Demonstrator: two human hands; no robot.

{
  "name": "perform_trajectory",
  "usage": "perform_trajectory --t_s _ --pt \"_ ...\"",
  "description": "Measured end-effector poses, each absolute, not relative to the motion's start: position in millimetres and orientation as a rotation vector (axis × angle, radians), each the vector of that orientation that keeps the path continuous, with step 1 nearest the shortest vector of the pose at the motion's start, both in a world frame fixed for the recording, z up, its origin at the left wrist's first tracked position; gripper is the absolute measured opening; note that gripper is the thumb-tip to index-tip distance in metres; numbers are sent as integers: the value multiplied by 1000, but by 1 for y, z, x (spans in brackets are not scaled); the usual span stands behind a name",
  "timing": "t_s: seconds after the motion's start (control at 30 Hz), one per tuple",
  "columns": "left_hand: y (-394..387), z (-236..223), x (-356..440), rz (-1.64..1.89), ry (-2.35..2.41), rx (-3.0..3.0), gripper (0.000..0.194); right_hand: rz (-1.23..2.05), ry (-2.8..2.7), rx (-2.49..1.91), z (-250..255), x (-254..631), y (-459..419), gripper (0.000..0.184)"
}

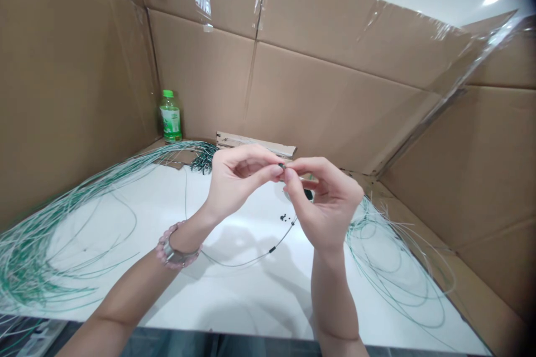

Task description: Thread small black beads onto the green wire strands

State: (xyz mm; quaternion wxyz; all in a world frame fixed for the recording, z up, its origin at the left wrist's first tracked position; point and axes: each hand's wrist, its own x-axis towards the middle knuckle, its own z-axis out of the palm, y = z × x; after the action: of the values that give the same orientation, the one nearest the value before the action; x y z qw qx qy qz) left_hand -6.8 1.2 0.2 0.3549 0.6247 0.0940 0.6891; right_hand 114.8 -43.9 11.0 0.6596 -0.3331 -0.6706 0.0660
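Observation:
My left hand [237,178] and my right hand [324,195] meet above the white board, each closed in a pinch. Between the fingertips is a small dark piece [282,166], too small to make out fully. A thin grey-green wire [238,265] loops below the hands, passing behind my left wrist and up behind my right hand. It carries a short black sleeve [272,249] and a small dark bead [292,224]. Several tiny black pieces [285,217] lie on the board just left of my right hand. A dark round object [309,194] is partly hidden behind that hand.
A large bundle of green and white wires [25,256] spreads along the left, with dark ends [204,157] bunched at the back. More coiled wires [397,279] lie at right. Cardboard walls [326,100] surround the white board [234,301]; a green-capped bottle [171,117] stands in the back left corner.

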Motion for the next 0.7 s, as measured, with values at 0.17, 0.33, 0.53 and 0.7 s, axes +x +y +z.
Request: perform_trajectory --t_s 0.17,0.33,0.53,0.7 --pt "0 2 -8 1771 219 1643 8 145 -1528 -750 11 116 -43 13" --pt "1 1 -7 1784 248 1642 5 155 -1515 -772 10 116 -43 11" --pt "2 1 -7 1765 233 1671 8 121 -1553 -786 12 118 -45 12" --pt "4 -1 -9 1769 228 1698 9 38 -1598 -803 14 122 -47 12"
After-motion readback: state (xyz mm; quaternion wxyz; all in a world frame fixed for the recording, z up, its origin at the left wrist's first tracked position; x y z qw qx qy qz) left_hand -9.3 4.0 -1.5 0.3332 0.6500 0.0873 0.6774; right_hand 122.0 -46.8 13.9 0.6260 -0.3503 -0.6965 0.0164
